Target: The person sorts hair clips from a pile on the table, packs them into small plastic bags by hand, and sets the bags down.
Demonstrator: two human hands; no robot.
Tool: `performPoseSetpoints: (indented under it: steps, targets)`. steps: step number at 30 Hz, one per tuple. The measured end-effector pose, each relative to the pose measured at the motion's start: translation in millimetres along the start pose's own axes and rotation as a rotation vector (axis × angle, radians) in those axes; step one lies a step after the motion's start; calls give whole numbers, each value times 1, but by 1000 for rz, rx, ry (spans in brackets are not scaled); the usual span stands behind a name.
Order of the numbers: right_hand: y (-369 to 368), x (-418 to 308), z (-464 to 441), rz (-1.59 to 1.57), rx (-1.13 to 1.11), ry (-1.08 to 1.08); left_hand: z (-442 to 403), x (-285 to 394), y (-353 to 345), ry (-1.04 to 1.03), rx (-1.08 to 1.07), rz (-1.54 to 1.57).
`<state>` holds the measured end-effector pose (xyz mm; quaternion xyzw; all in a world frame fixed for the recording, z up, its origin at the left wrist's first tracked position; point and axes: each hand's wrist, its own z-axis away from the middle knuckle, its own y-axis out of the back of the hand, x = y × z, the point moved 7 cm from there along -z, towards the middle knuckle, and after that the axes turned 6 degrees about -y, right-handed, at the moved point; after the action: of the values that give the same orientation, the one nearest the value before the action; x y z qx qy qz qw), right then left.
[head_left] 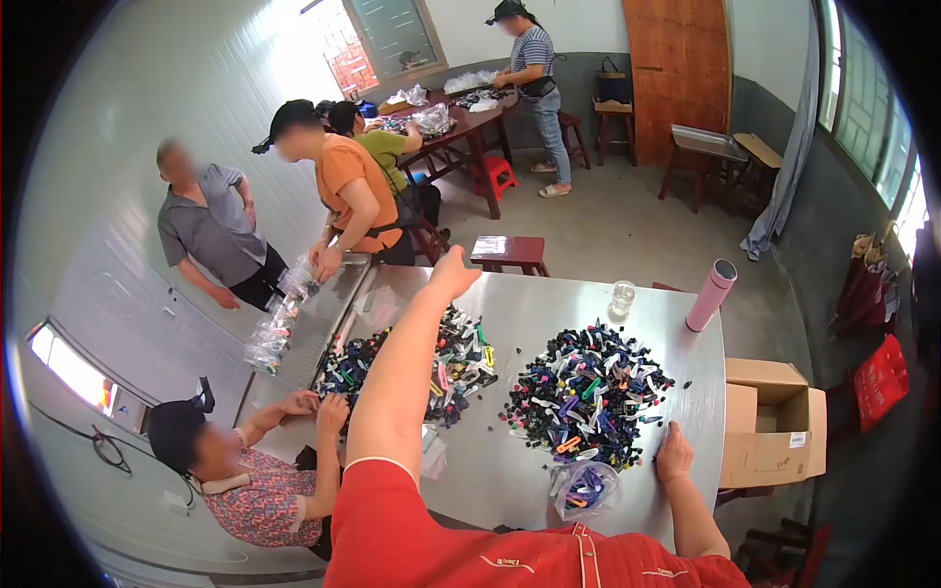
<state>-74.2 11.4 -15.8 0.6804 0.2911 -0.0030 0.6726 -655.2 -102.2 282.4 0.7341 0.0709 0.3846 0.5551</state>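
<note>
Left arm [397, 387] part-hides one clip pile [466, 358]; I cannot tell whether left grip [455, 274] or right grip [673, 454] is spread. Another heap [585, 392], slim glossy clips, lies toward the metal bench's [559, 302] right edge.

Around rt clip pile [588, 392] on tbl [701, 392]: R hand [674, 453] at 4 o'clock, L hand [455, 274] extended, ~10 o'clock. Pink bottle [711, 296] 2 o'clock.

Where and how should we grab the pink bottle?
Probably around the middle of the pink bottle, coming from the near side with the right hand: it's a slim, standing cylinder with no visible handle, and the clear cup stands to its left.
</note>
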Motion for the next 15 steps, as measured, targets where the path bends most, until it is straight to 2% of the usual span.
performPoseSetpoints:
  steps: [1,2,10,15]
  targets:
    - [9,-8,0,14,100,80,-5,-4,1,16,-2,21]
    - [3,-3,-2,78,-35,-17,-11,-7,2,18,-17,62]
    - [14,-14,-3,37,-52,-6,-18,12,34,15,67,-5]
    - [26,-24,-2,47,-90,-30,-22,10,27,20,65,52]
